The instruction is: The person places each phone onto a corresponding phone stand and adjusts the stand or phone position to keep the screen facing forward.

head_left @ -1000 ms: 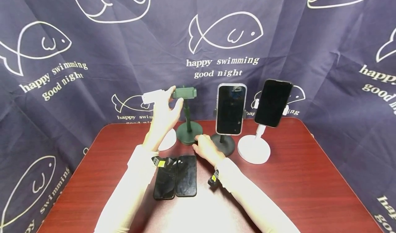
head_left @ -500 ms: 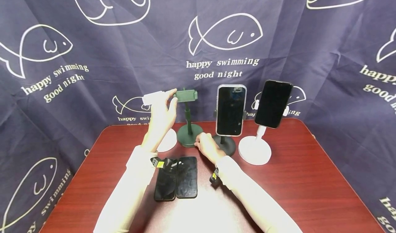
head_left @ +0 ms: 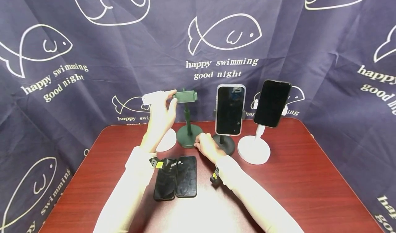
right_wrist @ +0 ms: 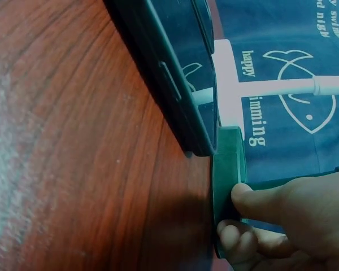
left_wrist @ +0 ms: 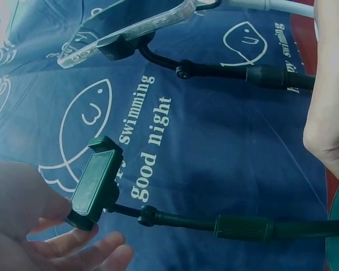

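A green phone stand (head_left: 189, 128) stands upright near the back of the table, its clamp unfilled. My left hand (head_left: 161, 115) pinches the left end of that clamp (left_wrist: 96, 186), thumb in front and fingers behind it. Down at the round green base (right_wrist: 229, 164), my right hand (head_left: 208, 147) holds the rim between thumb and curled fingers. Partly hidden behind my left hand is a white phone stand (head_left: 168, 141). Two dark phones (head_left: 186, 176) lie side by side in front of the green stand.
To the right, a black stand (head_left: 227, 146) bears a phone in a clear case (head_left: 230, 110). Beside it a white stand (head_left: 254, 150) holds a tilted black phone (head_left: 272, 104). A dark blue fish-print curtain (head_left: 130, 54) hangs around the red wooden table (head_left: 294, 185).
My left hand has closed its thumb and fingers in on the green clamp's left end. The right hand stays at the base, its fingers slightly more curled.
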Demonstrator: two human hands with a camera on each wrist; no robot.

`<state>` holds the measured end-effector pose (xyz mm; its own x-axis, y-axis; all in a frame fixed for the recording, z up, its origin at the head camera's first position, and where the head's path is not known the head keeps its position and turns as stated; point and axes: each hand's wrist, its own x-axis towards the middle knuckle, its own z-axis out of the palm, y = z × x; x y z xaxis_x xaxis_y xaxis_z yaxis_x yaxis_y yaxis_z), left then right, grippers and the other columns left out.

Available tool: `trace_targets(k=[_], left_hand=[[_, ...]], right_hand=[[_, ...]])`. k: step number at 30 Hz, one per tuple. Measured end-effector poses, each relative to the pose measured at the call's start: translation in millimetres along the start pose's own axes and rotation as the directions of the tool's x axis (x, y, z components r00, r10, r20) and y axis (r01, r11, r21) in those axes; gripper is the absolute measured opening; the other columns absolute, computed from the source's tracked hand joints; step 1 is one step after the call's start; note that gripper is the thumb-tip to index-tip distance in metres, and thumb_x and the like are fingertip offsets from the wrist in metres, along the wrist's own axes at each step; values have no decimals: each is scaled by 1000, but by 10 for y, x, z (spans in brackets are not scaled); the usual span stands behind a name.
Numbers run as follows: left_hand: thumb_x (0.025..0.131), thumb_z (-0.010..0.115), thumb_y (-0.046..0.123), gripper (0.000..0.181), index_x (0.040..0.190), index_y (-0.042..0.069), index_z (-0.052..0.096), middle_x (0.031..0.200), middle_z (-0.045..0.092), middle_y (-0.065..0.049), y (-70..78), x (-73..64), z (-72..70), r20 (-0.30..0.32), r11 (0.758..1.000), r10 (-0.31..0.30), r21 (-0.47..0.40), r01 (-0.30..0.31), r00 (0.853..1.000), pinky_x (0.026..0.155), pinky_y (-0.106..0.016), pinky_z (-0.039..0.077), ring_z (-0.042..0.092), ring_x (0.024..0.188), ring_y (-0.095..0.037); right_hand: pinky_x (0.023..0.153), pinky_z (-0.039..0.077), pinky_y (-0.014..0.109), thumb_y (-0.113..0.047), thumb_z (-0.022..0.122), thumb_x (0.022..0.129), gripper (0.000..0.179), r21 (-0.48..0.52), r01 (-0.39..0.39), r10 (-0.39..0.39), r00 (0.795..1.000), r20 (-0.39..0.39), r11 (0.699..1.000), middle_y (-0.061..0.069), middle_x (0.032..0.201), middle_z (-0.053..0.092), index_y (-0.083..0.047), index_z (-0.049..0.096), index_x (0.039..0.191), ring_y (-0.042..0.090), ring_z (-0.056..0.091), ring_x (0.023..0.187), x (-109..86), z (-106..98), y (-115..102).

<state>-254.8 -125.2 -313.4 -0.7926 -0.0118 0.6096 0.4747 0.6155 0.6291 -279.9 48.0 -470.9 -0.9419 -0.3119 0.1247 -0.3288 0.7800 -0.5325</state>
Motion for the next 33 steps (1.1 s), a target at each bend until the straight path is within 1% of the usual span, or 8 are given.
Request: trace_targets(k=[4, 9, 15, 21, 23, 25, 28, 33], left_hand=[[103, 58, 12, 35, 137, 9, 65, 130, 68, -20, 2, -34, 0, 5, 1000, -27, -11, 27, 1000, 95, -48, 53, 69, 109, -34], [103, 57, 14, 35, 138, 11, 64, 130, 67, -19, 3, -75, -6, 5, 998, -43, -41, 44, 999, 97, -46, 55, 71, 109, -33], [103, 58, 15, 35, 137, 11, 64, 129, 67, -18, 4, -128, -19, 12, 994, -63, -86, 64, 998, 94, -45, 55, 71, 107, -32], [102, 59, 12, 36, 138, 9, 63, 130, 67, -19, 29, -190, -41, 19, 995, -23, -100, 25, 1000, 96, -48, 54, 69, 111, -34], [102, 59, 11, 36, 137, 8, 63, 129, 67, -20, 33, -207, -48, 15, 996, -9, -91, 10, 1000, 94, -49, 53, 69, 111, -34], [101, 61, 11, 36, 136, 9, 64, 128, 69, -19, 46, -219, -57, 9, 997, -6, -81, 7, 1000, 92, -48, 54, 70, 109, -33], [99, 62, 12, 35, 134, 10, 66, 123, 70, -18, 66, -241, -72, 1, 998, -6, -68, 6, 1000, 84, -44, 53, 70, 102, -31], [99, 64, 14, 33, 132, 11, 67, 118, 71, -15, 106, -281, -101, -3, 997, -8, -75, 8, 1000, 75, -40, 52, 72, 96, -27]], right_hand=[[66, 54, 32, -8, 77, 90, 17, -1, 18, -18, 1000, -9, 1000, -2, 70, 68, -10, 73, 73, 12, 62, 68, -16, 5, 5], [70, 58, 35, -9, 78, 89, 14, -13, 31, -31, 999, -13, 999, -1, 76, 73, -12, 74, 76, 15, 68, 74, -33, 7, 9], [72, 58, 35, -9, 79, 89, 15, -35, 51, -51, 999, 8, 998, -3, 75, 73, -12, 75, 75, 15, 70, 77, -58, -7, 20], [68, 55, 31, -9, 79, 89, 19, -46, 94, -92, 995, 43, 995, -5, 70, 70, -11, 73, 71, 11, 65, 71, -111, -39, 35], [66, 54, 29, -8, 79, 89, 20, -49, 117, -115, 992, 50, 992, -5, 70, 70, -11, 73, 70, 9, 64, 69, -137, -62, 35], [64, 54, 28, -8, 80, 88, 20, -56, 143, -140, 989, 53, 988, -4, 70, 71, -11, 72, 70, 9, 64, 68, -157, -79, 36], [63, 53, 28, -7, 80, 87, 20, -49, 174, -171, 984, 54, 984, -4, 69, 70, -10, 71, 69, 9, 63, 67, -190, -92, 36], [63, 53, 29, -5, 80, 87, 20, -35, 206, -204, 978, 45, 978, -4, 68, 69, -10, 70, 69, 11, 65, 67, -227, -87, 35]])
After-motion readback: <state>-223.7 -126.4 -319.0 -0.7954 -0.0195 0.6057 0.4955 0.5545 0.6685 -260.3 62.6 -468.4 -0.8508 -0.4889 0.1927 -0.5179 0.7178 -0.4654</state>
